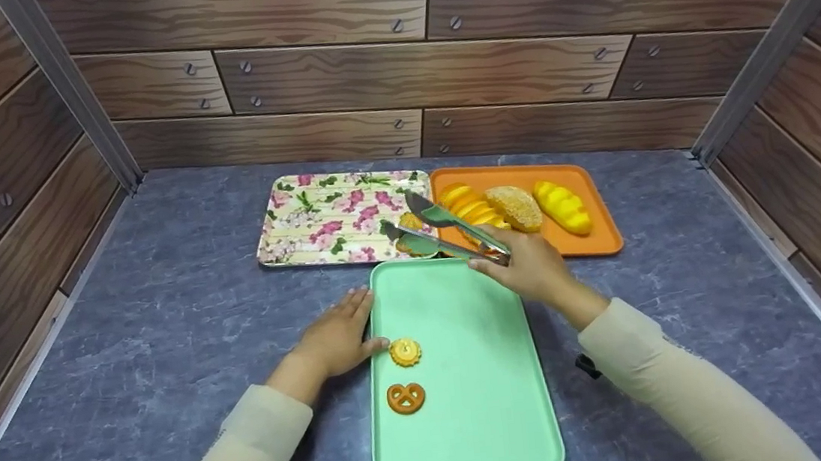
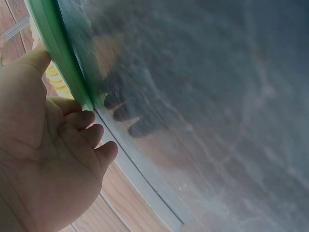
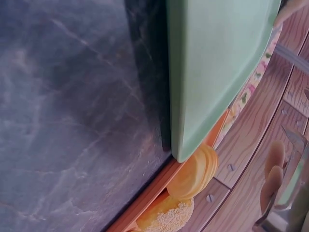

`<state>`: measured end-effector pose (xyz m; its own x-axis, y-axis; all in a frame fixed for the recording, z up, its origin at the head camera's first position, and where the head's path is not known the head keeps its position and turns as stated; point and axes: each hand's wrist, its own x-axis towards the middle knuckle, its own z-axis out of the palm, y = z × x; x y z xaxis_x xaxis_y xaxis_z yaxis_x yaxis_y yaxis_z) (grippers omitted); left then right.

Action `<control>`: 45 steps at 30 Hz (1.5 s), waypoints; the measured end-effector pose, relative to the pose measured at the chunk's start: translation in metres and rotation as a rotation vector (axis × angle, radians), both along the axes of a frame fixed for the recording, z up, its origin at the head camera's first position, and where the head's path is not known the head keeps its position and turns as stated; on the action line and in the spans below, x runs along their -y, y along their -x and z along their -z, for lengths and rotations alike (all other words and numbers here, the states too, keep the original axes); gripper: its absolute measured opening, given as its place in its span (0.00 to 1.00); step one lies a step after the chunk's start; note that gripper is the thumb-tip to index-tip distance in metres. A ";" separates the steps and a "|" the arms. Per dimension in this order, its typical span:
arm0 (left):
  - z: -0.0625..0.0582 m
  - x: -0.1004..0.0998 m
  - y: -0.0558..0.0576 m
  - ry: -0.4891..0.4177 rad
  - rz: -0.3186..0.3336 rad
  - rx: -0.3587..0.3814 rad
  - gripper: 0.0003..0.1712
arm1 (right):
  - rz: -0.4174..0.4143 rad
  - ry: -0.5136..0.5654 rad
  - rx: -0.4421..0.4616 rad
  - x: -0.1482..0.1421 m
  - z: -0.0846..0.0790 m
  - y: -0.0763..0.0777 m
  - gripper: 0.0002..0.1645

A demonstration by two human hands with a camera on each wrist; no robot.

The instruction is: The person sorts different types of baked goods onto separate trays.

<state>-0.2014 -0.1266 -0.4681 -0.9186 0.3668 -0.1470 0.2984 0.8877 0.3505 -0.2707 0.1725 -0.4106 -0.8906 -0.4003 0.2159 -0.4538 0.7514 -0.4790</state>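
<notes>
My right hand [image 1: 534, 267] grips metal kitchen tongs [image 1: 433, 213] with green-tinted arms. The spread tongs reach over the right end of the floral tray [image 1: 311, 210], close to a small golden-brown piece [image 1: 410, 221] that they partly hide. In the right wrist view only a few fingers [image 3: 273, 174] and part of the tongs appear. My left hand [image 1: 337, 339] rests with extended fingers against the left rim of a light green tray [image 1: 472, 405]. On that tray, near its left side, lie a round yellow scalloped cookie [image 1: 405, 351] and a brown pretzel [image 1: 405, 398].
Behind the green tray, an orange tray [image 1: 603, 231] adjoins the floral one. It carries a sliced loaf [image 1: 464, 199], a sesame-topped bun [image 1: 518, 209] and a yellow braided bread [image 1: 563, 208]. Wood-patterned walls [image 1: 336, 79] enclose the dark marbled table [image 1: 182, 282] at the back and sides.
</notes>
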 end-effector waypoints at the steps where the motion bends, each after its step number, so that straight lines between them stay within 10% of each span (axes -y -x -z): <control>1: 0.000 0.000 0.000 0.000 0.000 -0.003 0.48 | -0.012 -0.001 0.002 -0.001 0.001 -0.002 0.40; 21: -0.002 0.000 -0.002 -0.003 0.007 -0.005 0.48 | -0.307 -0.021 0.181 -0.019 0.017 -0.036 0.37; 45: 0.000 0.001 0.000 0.015 0.008 0.000 0.47 | -0.433 -0.234 0.098 -0.010 0.014 -0.044 0.31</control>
<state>-0.2014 -0.1273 -0.4683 -0.9156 0.3722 -0.1524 0.3058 0.8903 0.3374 -0.2265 0.1824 -0.4249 -0.6432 -0.7657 -0.0007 -0.7093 0.5962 -0.3760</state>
